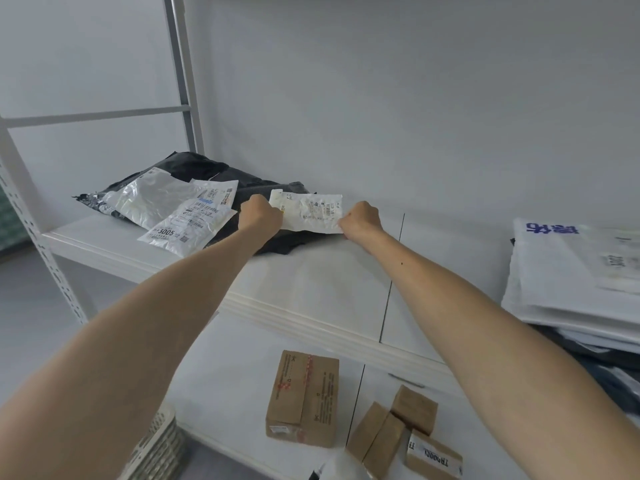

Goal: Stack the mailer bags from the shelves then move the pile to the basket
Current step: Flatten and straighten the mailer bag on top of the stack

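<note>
On the upper shelf (311, 289), at 12 o'clock from the person and at full reach of both arms, lies the white mailer bag (311, 211), flat and label-side up. It rests on top of a black mailer bag (277, 242), which lies against the back wall. The white bag's long axis runs roughly from 9 to 3 o'clock, with the 9 o'clock end set slightly farther back. It therefore lies crosswise to both forearms. The left hand (261, 214) is clenched on the 9 o'clock end. The right hand (360, 220) is clenched on the near corner of the 3 o'clock end. Each hand is grasping the bag by the edge, and neither is nearer than the other, since both are in contact. A stack of mailer bags (568, 275) sits at 3 o'clock on the same shelf, well apart from the held bag and on the right hand's side. Judgement: the next move is a sideways carry toward 3 o'clock, led by the right arm. Loose white mailers (180, 213) lie just beside the left hand at 10 o'clock, overlapping the black bag, and are not yet collected. The basket (157, 448) shows at 7 o'clock, low and near the person. Cardboard boxes (304, 396) stand on the lower shelf (242, 358) at 6 o'clock.
</note>
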